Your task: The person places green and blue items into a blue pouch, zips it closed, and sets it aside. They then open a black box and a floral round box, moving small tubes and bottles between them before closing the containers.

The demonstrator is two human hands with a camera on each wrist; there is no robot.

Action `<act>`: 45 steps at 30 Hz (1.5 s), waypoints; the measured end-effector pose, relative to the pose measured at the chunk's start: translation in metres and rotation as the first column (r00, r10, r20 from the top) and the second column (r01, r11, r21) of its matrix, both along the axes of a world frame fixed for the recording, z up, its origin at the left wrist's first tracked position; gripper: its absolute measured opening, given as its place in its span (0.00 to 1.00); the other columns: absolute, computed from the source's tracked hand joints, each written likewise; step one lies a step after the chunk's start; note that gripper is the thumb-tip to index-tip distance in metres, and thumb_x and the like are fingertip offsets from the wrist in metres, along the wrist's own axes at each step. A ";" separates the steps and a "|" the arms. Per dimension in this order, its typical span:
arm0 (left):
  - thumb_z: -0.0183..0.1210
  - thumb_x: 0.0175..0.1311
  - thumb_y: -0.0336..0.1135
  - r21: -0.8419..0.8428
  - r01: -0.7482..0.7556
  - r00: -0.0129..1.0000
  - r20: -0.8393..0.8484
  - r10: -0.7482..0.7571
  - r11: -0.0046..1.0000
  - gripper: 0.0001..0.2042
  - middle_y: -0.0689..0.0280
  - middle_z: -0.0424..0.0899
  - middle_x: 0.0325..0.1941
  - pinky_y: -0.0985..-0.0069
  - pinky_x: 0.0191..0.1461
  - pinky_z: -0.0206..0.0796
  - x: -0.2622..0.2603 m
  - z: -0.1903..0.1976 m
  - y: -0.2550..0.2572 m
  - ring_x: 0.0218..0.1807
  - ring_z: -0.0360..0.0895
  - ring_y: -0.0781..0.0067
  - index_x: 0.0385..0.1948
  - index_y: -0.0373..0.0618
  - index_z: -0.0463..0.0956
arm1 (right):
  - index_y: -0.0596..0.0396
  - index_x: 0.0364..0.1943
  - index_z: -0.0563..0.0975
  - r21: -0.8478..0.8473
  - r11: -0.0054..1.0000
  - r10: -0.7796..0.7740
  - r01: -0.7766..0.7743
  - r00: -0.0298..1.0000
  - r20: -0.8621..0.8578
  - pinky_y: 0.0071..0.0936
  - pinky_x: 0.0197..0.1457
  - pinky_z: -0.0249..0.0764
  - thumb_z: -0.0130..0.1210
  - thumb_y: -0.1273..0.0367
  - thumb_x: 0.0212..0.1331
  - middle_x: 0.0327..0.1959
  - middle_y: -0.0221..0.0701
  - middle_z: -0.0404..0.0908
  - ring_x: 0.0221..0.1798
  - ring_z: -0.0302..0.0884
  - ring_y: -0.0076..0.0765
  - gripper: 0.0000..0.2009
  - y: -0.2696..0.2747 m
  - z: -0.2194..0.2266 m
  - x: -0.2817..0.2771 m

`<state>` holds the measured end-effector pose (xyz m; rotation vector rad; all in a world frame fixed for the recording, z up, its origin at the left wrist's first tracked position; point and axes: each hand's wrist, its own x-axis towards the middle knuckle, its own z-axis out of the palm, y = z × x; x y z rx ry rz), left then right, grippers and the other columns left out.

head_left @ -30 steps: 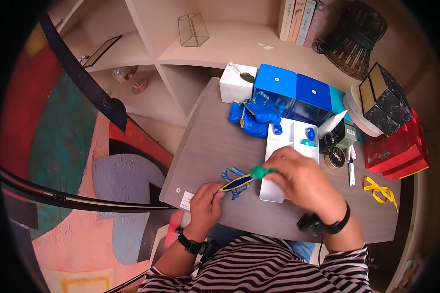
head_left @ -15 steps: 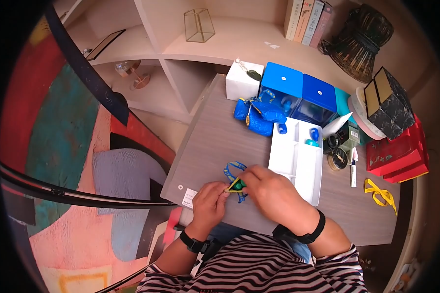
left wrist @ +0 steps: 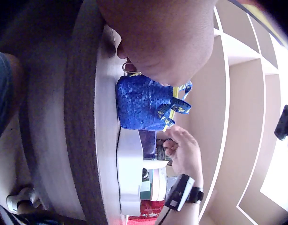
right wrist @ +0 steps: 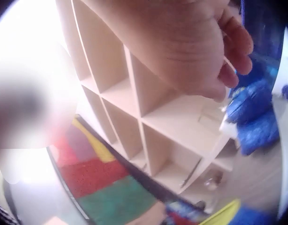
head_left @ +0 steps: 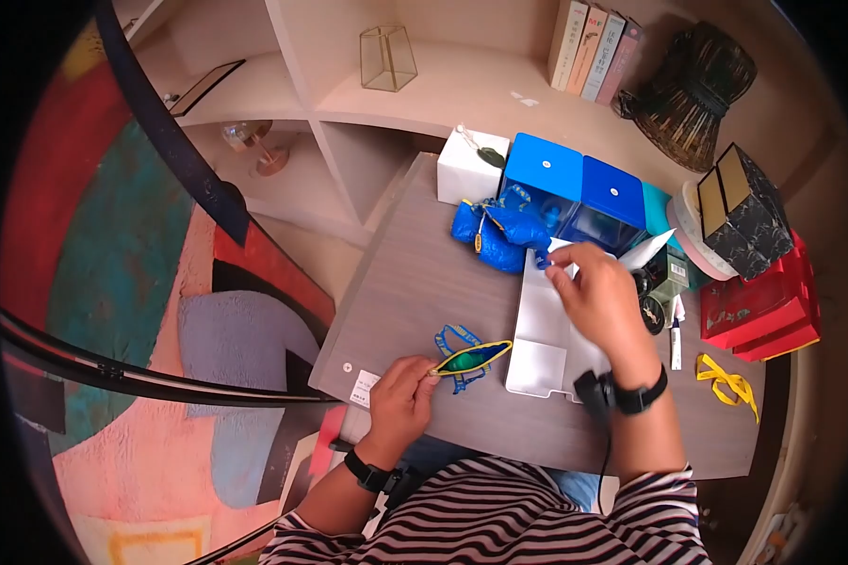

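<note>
My left hand (head_left: pixel 400 400) pinches the near corner of a small blue bag (left wrist: pixel 143 102) with yellow trim and printed blue straps. Its mouth gapes, and a green rounded item (head_left: pixel 464 362) lies inside. Over the white compartment tray (head_left: pixel 535 367) is my right hand (head_left: pixel 598 297), thumb and fingers loosely bent with nothing between them. Near its fingertips, a small dark blue item (head_left: pixel 542 259) sits at the tray's far left. The right hand hides much of the tray's right side. Beyond the tray lie stuffed blue bags (head_left: pixel 499 235).
Blue-lidded bins (head_left: pixel 548 162) and a white box (head_left: pixel 471 168) stand along the back. To the right are a black round container (head_left: pixel 652 315), a white tube (head_left: pixel 676 344), a yellow ribbon (head_left: pixel 725 379) and a red box (head_left: pixel 763 301).
My right hand carried the green item into the bag, let it go, then moved away to the far part of the tray. The left hand has kept its grip on the bag.
</note>
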<state>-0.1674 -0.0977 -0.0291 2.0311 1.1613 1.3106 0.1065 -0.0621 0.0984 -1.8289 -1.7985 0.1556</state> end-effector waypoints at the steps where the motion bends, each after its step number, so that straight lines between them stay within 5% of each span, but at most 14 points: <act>1: 0.63 0.65 0.27 -0.010 0.003 1.000 -0.002 -0.003 1.000 0.06 0.57 0.85 0.41 0.71 0.38 0.76 0.000 0.000 0.000 0.36 0.84 0.58 0.41 0.39 0.82 | 0.52 0.42 0.83 0.062 0.998 -0.007 0.001 0.995 0.097 0.43 0.44 0.80 0.64 0.66 0.59 0.42 0.39 0.86 0.39 0.85 0.49 0.09 0.013 -0.018 0.017; 10: 0.63 0.65 0.28 0.029 -0.007 1.000 0.009 0.007 1.000 0.06 0.57 0.85 0.41 0.70 0.39 0.76 0.001 0.000 0.000 0.37 0.84 0.57 0.41 0.39 0.82 | 0.54 0.47 0.81 -0.359 0.897 -0.138 0.259 0.934 0.330 0.44 0.51 0.81 0.63 0.57 0.59 0.44 0.45 0.86 0.47 0.86 0.50 0.18 0.065 -0.060 0.023; 17: 0.63 0.65 0.28 -0.029 -0.015 1.000 -0.007 0.015 0.999 0.07 0.57 0.85 0.41 0.70 0.40 0.76 0.000 0.001 0.000 0.38 0.84 0.57 0.42 0.39 0.82 | 0.54 0.46 0.81 -0.247 0.930 -0.183 0.273 0.925 0.334 0.44 0.49 0.81 0.62 0.60 0.57 0.43 0.44 0.86 0.45 0.86 0.50 0.17 0.045 -0.049 0.023; 19: 0.63 0.65 0.28 -0.007 -0.004 1.000 -0.023 0.004 1.000 0.07 0.57 0.85 0.41 0.70 0.40 0.76 0.001 0.002 0.000 0.38 0.84 0.57 0.42 0.39 0.82 | 0.53 0.45 0.82 -0.106 0.990 -0.074 0.097 0.976 0.203 0.44 0.45 0.80 0.62 0.63 0.56 0.42 0.43 0.85 0.40 0.85 0.49 0.14 0.018 -0.027 0.021; 22: 0.63 0.65 0.28 -0.013 0.003 1.000 -0.016 -0.004 1.000 0.06 0.57 0.84 0.41 0.70 0.40 0.76 0.002 0.003 0.000 0.37 0.84 0.57 0.41 0.39 0.81 | 0.52 0.43 0.81 -0.161 0.967 0.163 -0.196 0.967 -0.197 0.39 0.39 0.78 0.65 0.69 0.53 0.39 0.40 0.84 0.33 0.83 0.45 0.13 -0.016 0.009 -0.005; 28: 0.63 0.64 0.27 -0.022 0.007 1.000 -0.001 -0.007 1.000 0.07 0.57 0.84 0.41 0.70 0.40 0.76 0.001 0.003 0.000 0.37 0.84 0.57 0.41 0.39 0.81 | 0.52 0.42 0.80 -0.093 0.884 0.432 -0.457 0.878 -0.206 0.37 0.37 0.78 0.66 0.69 0.54 0.35 0.34 0.83 0.34 0.83 0.44 0.12 -0.040 -0.009 -0.040; 30: 0.63 0.64 0.27 -0.011 0.003 1.000 -0.005 -0.003 1.000 0.07 0.57 0.84 0.42 0.70 0.40 0.76 0.001 0.001 0.000 0.38 0.84 0.57 0.41 0.39 0.81 | 0.52 0.38 0.82 0.018 0.887 0.462 -0.461 0.886 -0.050 0.37 0.38 0.79 0.65 0.70 0.54 0.35 0.32 0.82 0.36 0.83 0.44 0.08 -0.037 -0.021 -0.044; 34: 0.63 0.64 0.26 0.001 0.006 1.000 -0.001 -0.006 1.000 0.07 0.56 0.84 0.42 0.70 0.41 0.76 0.002 0.002 0.000 0.39 0.84 0.55 0.41 0.38 0.81 | 0.49 0.35 0.83 -0.013 0.903 0.427 -0.430 0.899 -0.097 0.37 0.39 0.80 0.63 0.71 0.56 0.36 0.29 0.82 0.38 0.83 0.42 0.04 -0.032 -0.018 -0.034; 36: 0.63 0.64 0.26 0.007 0.006 1.000 -0.001 -0.006 1.000 0.07 0.55 0.85 0.42 0.69 0.41 0.76 0.002 0.000 0.001 0.39 0.84 0.55 0.41 0.38 0.81 | 0.52 0.35 0.83 0.123 0.956 0.270 -0.268 0.963 -0.002 0.36 0.37 0.78 0.64 0.73 0.56 0.38 0.33 0.85 0.35 0.84 0.42 0.04 -0.021 -0.023 -0.012; 40: 0.63 0.65 0.27 -0.015 0.000 1.000 0.000 0.000 1.000 0.07 0.55 0.85 0.42 0.69 0.42 0.77 0.002 0.001 0.000 0.40 0.85 0.55 0.41 0.38 0.81 | 0.50 0.45 0.81 -0.032 0.993 -0.093 0.109 0.941 0.325 0.44 0.43 0.81 0.63 0.73 0.55 0.42 0.37 0.81 0.42 0.84 0.49 0.12 0.008 -0.032 0.048; 45: 0.63 0.65 0.28 -0.003 -0.002 1.000 -0.002 0.002 1.000 0.07 0.55 0.85 0.42 0.69 0.42 0.77 0.001 -0.002 0.000 0.40 0.85 0.55 0.41 0.37 0.81 | 0.56 0.48 0.80 -0.231 0.948 -0.058 0.221 0.829 0.556 0.44 0.48 0.82 0.64 0.70 0.54 0.44 0.43 0.82 0.46 0.84 0.52 0.16 0.033 -0.065 0.085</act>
